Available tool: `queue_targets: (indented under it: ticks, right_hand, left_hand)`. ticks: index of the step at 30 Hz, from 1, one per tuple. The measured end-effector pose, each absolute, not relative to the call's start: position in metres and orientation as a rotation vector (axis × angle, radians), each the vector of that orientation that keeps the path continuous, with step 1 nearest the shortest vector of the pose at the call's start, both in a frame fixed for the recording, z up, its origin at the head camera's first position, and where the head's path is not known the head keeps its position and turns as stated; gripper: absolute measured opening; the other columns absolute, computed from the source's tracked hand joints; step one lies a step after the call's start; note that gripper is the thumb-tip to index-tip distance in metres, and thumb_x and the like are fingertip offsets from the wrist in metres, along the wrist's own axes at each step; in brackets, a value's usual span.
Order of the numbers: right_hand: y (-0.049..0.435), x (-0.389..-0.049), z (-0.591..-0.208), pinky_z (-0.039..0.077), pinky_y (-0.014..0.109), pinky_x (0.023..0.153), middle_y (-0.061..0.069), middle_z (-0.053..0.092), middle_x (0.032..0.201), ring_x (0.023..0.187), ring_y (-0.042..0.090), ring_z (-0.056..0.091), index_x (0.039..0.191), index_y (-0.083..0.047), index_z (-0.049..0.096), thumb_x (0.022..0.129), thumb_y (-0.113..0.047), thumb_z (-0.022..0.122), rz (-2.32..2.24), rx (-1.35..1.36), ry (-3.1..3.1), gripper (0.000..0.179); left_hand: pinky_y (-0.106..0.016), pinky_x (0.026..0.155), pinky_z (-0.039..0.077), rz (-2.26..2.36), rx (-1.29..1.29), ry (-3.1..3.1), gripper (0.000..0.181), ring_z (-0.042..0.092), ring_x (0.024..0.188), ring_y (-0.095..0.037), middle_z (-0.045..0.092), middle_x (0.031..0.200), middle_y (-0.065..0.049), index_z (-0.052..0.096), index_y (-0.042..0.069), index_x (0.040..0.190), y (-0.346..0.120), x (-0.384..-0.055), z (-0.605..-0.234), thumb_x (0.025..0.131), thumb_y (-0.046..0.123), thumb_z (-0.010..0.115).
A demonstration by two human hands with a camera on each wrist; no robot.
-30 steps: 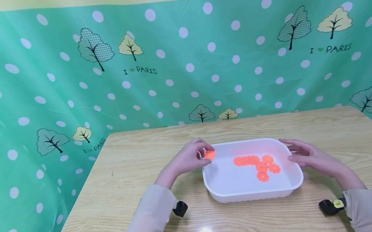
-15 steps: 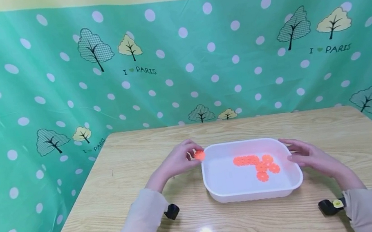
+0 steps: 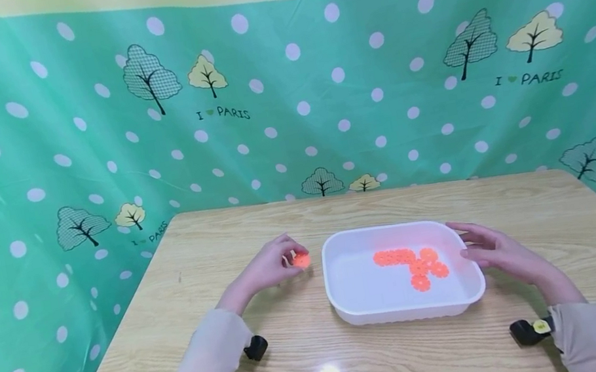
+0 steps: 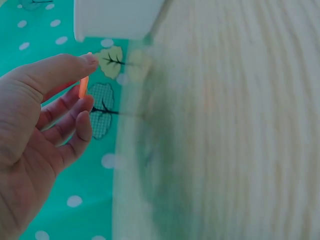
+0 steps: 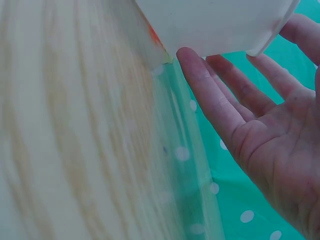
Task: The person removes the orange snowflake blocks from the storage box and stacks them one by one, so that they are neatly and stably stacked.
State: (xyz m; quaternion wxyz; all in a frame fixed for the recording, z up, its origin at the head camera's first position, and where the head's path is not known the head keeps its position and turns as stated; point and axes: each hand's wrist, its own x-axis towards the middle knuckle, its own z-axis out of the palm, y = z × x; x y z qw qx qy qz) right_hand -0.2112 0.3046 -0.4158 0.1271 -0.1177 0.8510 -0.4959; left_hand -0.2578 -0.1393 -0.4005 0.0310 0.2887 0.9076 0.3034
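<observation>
In the head view, my left hand pinches an orange notched plastic disc above the table, left of a white tub. The left wrist view has the disc edge-on between thumb and fingers, the other fingers loosely curled. Several more orange discs lie inside the tub, some overlapping in a row, others clustered toward the right. At the tub's right end, my right hand holds the wall, with the thumb over the rim and the fingers along the outside. These fingers look fairly straight.
A light wooden table carries the tub. Behind and to the left hangs a green dotted curtain with printed trees. Black wrist cameras, one of them a small black camera by the left cuff, sit close to the tabletop.
My left hand has moved left with the orange disc, from over the tub's left rim to above the table, and slightly lower. The right hand and tub have stayed in place.
</observation>
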Motion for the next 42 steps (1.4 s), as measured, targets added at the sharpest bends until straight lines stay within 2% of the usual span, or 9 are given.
queue_targets:
  ticks: [6,16,24,35,42]
  right_hand:
    - [0.304,-0.211,-0.415,0.046,0.035,0.082,0.022,0.038,0.137,0.118,0.038,0.044,0.143,-0.017,0.028,0.091,-0.027,0.052,-1.434,-0.349,2.487,0.058]
    - [0.305,-0.211,-0.418,0.047,0.036,0.082,0.021,0.039,0.136,0.113,0.026,0.05,0.142,-0.017,0.028,0.091,-0.027,0.052,-1.436,-0.34,2.481,0.057]
    - [0.303,-0.209,-0.417,0.047,0.039,0.082,0.022,0.038,0.137,0.118,0.04,0.044,0.142,-0.017,0.028,0.091,-0.027,0.052,-1.447,-0.336,2.479,0.058]
    - [0.304,-0.211,-0.422,0.047,0.035,0.081,0.022,0.039,0.136,0.114,0.033,0.048,0.142,-0.017,0.029,0.09,-0.026,0.053,-1.456,-0.33,2.472,0.058]
    - [0.304,-0.21,-0.42,0.047,0.036,0.081,0.022,0.039,0.136,0.116,0.037,0.046,0.142,-0.017,0.029,0.09,-0.027,0.053,-1.463,-0.312,2.479,0.058]
  left_hand:
    - [-0.022,0.07,0.047,0.871,0.793,2.82,0.031,0.052,0.079,-0.009,0.054,0.094,0.004,0.064,0.012,0.106,-0.156,-0.254,-0.407,0.075,0.015,0.071]
    - [-0.023,0.069,0.045,0.821,0.786,2.83,0.031,0.052,0.077,-0.01,0.054,0.092,0.002,0.065,0.009,0.104,-0.181,-0.25,-0.416,0.074,0.014,0.072]
    - [-0.022,0.064,0.042,0.762,0.81,2.825,0.027,0.047,0.072,-0.01,0.052,0.088,0.002,0.066,0.01,0.101,-0.188,-0.249,-0.423,0.075,0.014,0.071]
    - [-0.023,0.067,0.042,0.699,0.815,2.846,0.026,0.047,0.075,-0.01,0.053,0.089,0.003,0.066,0.01,0.1,-0.197,-0.253,-0.426,0.074,0.015,0.072]
    - [-0.026,0.071,0.043,0.695,0.824,2.839,0.025,0.048,0.077,-0.011,0.053,0.089,0.003,0.067,0.011,0.098,-0.197,-0.253,-0.424,0.074,0.017,0.073]
